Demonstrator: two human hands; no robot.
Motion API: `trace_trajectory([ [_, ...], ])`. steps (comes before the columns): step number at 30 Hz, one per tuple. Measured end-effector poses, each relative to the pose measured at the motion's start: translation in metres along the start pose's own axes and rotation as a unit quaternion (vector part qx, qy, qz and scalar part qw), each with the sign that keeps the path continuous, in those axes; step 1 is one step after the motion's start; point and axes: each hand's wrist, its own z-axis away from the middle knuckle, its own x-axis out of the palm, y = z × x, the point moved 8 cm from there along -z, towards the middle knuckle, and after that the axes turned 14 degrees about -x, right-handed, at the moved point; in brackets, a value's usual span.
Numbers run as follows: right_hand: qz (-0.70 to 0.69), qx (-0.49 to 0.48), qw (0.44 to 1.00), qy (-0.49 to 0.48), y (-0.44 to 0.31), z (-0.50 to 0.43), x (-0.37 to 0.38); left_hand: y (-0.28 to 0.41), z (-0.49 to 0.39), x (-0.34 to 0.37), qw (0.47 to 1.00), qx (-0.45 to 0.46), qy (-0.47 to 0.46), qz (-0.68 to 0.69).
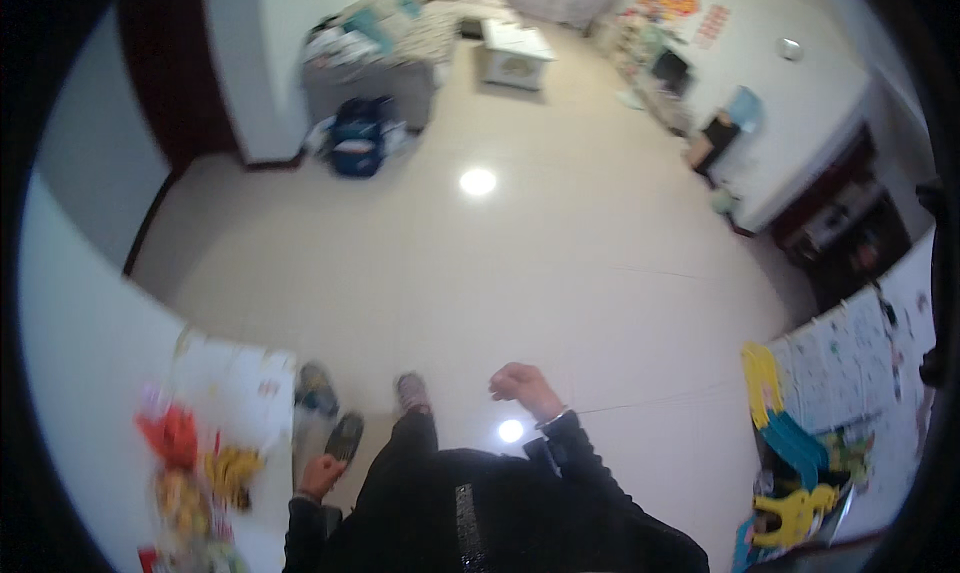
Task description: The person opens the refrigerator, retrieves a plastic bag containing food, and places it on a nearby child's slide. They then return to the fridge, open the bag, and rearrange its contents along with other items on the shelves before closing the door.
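My left hand point(321, 475) hangs at my left side with its fingers curled, beside the edge of a white-topped table point(255, 393). Just past it in the picture is a dark shoe point(347, 433), seemingly on the floor; I see no clear grip on it. Another grey shoe point(318, 390) stands by the table's corner. My right hand point(525, 387) is out in front over the pale tiled floor point(525, 288), loosely closed, with nothing visible in it. A bracelet or watch band circles that wrist. My own shod foot point(412, 391) shows ahead of my dark clothing.
A red plastic bag point(172, 434) and bananas point(231, 472) lie on the left table. To the right stands a yellow and teal toy slide point(795, 442). Farther off are a blue backpack point(358, 138), a sofa point(367, 85) and a white coffee table point(516, 52).
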Motion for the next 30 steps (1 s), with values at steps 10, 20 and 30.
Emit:
trace_trajectory([
  [10, 0.09, -0.01, 0.996, 0.023, -0.051, -0.16, -0.048, 0.246, -0.19, -0.036, 0.981, 0.14, -0.132, -0.028],
  [20, 0.006, 0.161, 0.986, 0.044, -0.005, -0.313, -0.03, 0.334, -0.22, -0.134, 0.985, 0.115, -0.123, 0.032],
  [30, 0.053, 0.099, 0.991, -0.075, -0.014, -0.681, 0.068, 0.268, -0.249, -0.305, 0.985, -0.092, 0.122, 0.076],
])
